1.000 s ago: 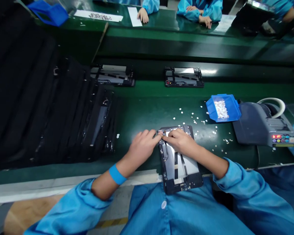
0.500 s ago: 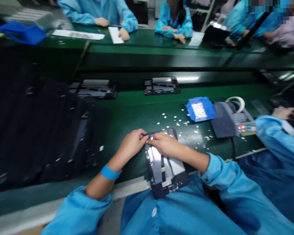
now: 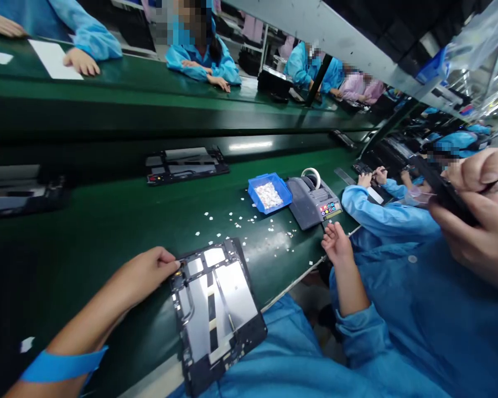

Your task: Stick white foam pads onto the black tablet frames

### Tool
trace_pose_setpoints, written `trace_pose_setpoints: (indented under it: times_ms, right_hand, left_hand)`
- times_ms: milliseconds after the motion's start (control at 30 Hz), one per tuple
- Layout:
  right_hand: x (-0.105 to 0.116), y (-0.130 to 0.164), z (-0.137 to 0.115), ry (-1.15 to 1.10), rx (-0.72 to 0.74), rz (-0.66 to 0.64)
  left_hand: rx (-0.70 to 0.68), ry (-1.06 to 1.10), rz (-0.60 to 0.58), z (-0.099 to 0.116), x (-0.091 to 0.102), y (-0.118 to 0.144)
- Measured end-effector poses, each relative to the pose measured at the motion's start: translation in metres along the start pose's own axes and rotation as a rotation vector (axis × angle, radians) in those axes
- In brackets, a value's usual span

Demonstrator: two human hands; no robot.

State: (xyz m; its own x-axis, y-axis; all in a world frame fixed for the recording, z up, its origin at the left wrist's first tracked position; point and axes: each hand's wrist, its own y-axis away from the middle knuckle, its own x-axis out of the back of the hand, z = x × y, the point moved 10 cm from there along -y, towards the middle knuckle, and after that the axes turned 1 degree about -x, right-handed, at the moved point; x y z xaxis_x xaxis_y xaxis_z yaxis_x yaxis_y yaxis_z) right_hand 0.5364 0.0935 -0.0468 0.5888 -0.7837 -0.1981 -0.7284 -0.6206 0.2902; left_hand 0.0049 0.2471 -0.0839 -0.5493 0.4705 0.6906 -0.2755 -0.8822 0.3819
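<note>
An opened tablet (image 3: 219, 309) with silver battery panels and black cables lies tilted at the bench's front edge, its near end over my lap. My left hand (image 3: 151, 271) pinches the tablet's far left corner with thumb and index finger; whatever small part is under the fingertips is hidden. Off to the right, my right hand (image 3: 338, 243) is raised palm up, fingers loosely bent and apart, just in front of the grey tape dispenser (image 3: 311, 202). A tiny pale bit shows by its fingertips, too small to name.
A blue bin (image 3: 269, 193) of small white pieces stands beside the dispenser, with loose white pieces (image 3: 232, 221) scattered before it. More opened tablets (image 3: 186, 164) lie along the back. At right, another person's hands (image 3: 477, 193) hold a dark flat device. Co-workers sit opposite.
My right hand has left the tablet and moved right to the tape dispenser. My left hand stays at the tablet's corner. The view has swung right, bringing in another person's hands.
</note>
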Motion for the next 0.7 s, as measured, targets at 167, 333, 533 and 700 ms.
trace_pose_setpoints:
  times_ms: [167, 333, 533, 700]
  right_hand:
    - [-0.014, -0.011, 0.003, -0.033, -0.031, -0.007]
    - [-0.031, 0.042, 0.029, -0.020, -0.087, -0.098]
    - [-0.153, 0.163, 0.077, 0.211, -0.150, -0.636]
    - [-0.255, 0.235, 0.099, 0.311, -0.106, -0.989]
  left_hand:
    - [-0.016, 0.022, 0.056, 0.002, 0.006, 0.007]
    - [0.018, 0.012, 0.113, 0.008, 0.017, 0.032]
    - [-0.050, 0.361, 0.420, 0.048, 0.033, 0.095]
    - [-0.028, 0.935, 0.238, 0.065, -0.020, 0.115]
